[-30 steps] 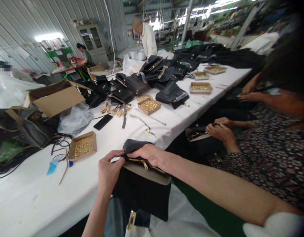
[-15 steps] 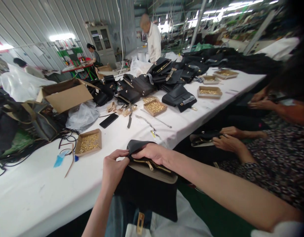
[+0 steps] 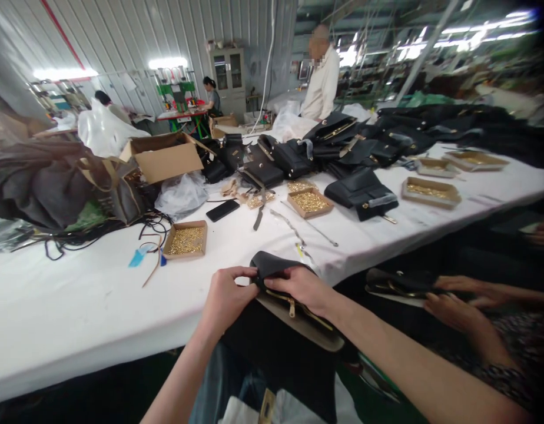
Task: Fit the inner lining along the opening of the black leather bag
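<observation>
A black handbag point(image 3: 281, 341) with a gold zip and a beige inner edge rests over my lap, beside the table. My left hand point(image 3: 230, 294) pinches the bag's left corner between thumb and fingers. Across the bag's upper edge lies my right hand point(image 3: 301, 288), closed on the folded black panel, its thumb by the zip opening. The gold zip pull point(image 3: 292, 308) hangs just below that hand. Whatever small part may sit between my fingertips is hidden.
On the white-covered table point(image 3: 99, 300) stand a cardboard tray of gold hardware point(image 3: 186, 240), a second such tray point(image 3: 309, 203), a phone point(image 3: 222, 210), and piled black bags point(image 3: 360, 194). To the right, a co-worker's hands point(image 3: 461, 300) hold another bag.
The camera view has swung left, so the table and its things appear further right. Both my hands keep their hold on the bag, with little visible change in grip.
</observation>
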Action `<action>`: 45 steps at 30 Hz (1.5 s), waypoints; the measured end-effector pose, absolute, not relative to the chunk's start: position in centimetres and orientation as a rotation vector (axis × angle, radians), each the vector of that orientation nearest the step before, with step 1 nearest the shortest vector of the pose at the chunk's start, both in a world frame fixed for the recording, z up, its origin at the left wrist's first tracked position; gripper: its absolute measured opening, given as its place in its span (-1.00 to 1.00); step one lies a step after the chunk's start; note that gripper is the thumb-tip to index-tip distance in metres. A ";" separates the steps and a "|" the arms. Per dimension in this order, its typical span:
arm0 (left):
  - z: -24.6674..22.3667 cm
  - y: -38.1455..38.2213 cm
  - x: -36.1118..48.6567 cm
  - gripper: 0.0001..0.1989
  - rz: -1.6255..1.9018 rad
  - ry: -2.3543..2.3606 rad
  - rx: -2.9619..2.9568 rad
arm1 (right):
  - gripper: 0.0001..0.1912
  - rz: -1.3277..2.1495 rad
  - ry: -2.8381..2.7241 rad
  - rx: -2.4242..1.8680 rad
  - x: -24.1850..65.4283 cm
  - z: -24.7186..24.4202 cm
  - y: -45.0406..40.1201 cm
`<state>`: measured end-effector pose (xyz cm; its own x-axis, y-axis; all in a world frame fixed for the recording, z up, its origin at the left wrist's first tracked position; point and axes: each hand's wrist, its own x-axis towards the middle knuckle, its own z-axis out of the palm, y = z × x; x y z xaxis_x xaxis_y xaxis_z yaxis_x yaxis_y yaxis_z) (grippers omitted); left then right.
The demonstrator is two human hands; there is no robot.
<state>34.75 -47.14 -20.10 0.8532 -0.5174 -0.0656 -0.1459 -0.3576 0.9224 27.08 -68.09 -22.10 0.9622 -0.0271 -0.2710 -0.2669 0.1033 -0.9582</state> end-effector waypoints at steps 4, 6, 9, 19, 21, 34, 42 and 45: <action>-20.0 -46.6 34.0 -0.52 -0.529 -0.520 1.812 | -0.49 0.167 0.234 -1.449 26.9 -22.1 -67.9; -20.3 -46.7 33.5 -0.57 -0.426 -0.532 1.870 | -0.52 0.149 0.229 -1.467 27.1 -22.1 -67.6; -21.1 -47.2 32.8 -0.62 -0.205 -0.556 1.984 | -0.60 0.084 0.267 -1.519 27.4 -21.9 -66.6; -22.8 -47.7 33.7 -0.66 0.009 -0.660 2.059 | -0.57 -0.095 0.442 -1.561 26.7 -24.3 -64.0; -23.1 -47.6 33.6 -0.66 0.002 -0.658 2.054 | -0.55 -0.020 0.447 -1.595 26.2 -24.7 -64.6; -22.6 -48.3 34.0 -0.63 -0.074 -0.587 2.077 | -0.75 0.033 0.227 -1.907 25.7 -23.7 -66.3; -21.7 -50.9 34.3 -0.67 -0.124 -0.623 2.137 | -0.81 -0.050 0.252 -1.964 24.6 -23.6 -67.5; -21.4 -52.2 34.3 -0.66 -0.139 -0.677 2.153 | -0.75 -0.199 0.312 -1.956 23.6 -24.2 -66.7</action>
